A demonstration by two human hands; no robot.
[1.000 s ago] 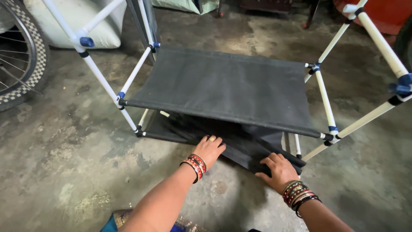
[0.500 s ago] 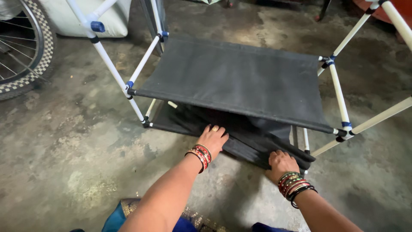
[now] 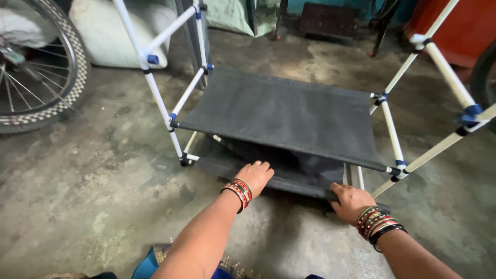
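Rough stained concrete floor [image 3: 88, 196]. Bicycle wheel [image 3: 39, 67] stood at left. White sack [image 3: 111, 31] lay behind. Red container [image 3: 462, 28] at right.
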